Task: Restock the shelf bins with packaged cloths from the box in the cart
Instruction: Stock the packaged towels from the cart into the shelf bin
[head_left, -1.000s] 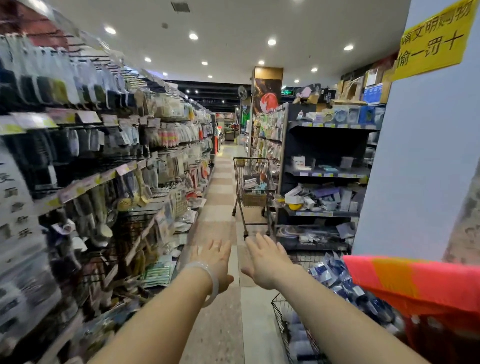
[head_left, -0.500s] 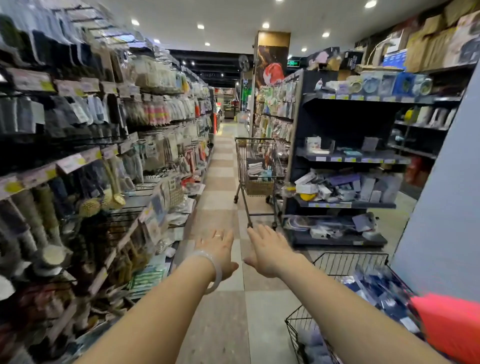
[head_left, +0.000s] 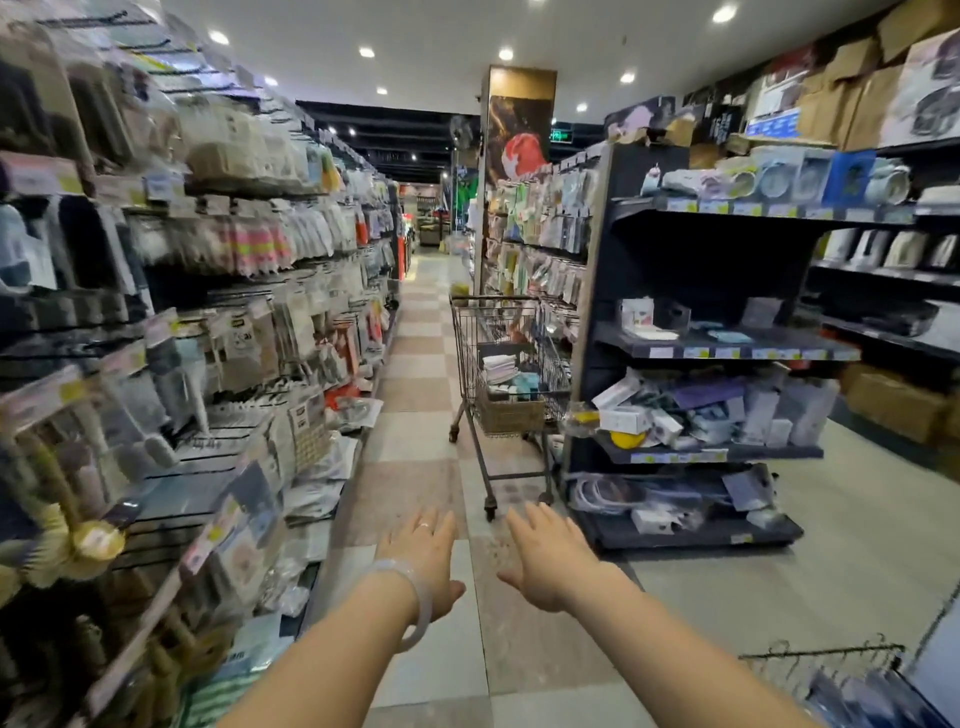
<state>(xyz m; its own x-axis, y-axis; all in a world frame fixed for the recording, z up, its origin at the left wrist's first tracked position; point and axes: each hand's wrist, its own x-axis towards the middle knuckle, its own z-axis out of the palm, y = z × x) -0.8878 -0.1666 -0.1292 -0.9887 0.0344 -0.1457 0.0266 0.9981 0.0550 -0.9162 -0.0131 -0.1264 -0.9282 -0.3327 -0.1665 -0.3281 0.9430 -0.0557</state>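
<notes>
Both arms are stretched forward down the aisle, and neither is carrying anything: the left hand (head_left: 423, 558) is flat with fingers straight, palm down, a pale bangle (head_left: 415, 603) on the wrist and a ring on one finger; the right hand (head_left: 548, 564) is just beside it, also loose and spread, grasping nothing.

Ahead of the hands stands the cart (head_left: 506, 364), a wire shopping trolley parked against the end of the dark shelf unit (head_left: 701, 353). Inside the cart sits a woven-looking brown box (head_left: 511, 413), and above it are stacked packaged cloths (head_left: 501, 369) in white, pink and teal (too far off to read any packaging).

To the left of the cart runs the long shelf wall (head_left: 208, 312), its hooks and wire bins crowded with hanging packs, brushes and sponges; yellow-and-white price tags line the rails, but the print is blurred. To the right of the cart, the dark shelf unit holds loose boxes, a yellow round item and coiled white cables on its lower levels.

Well this side of the cart, at the lower right corner, the rim of a wire basket (head_left: 821, 654) shows, with blue-and-white packets (head_left: 857, 696) heaped in it. A green exit sign (head_left: 560, 136) glows beyond the cart; its wording cannot be made out.
</notes>
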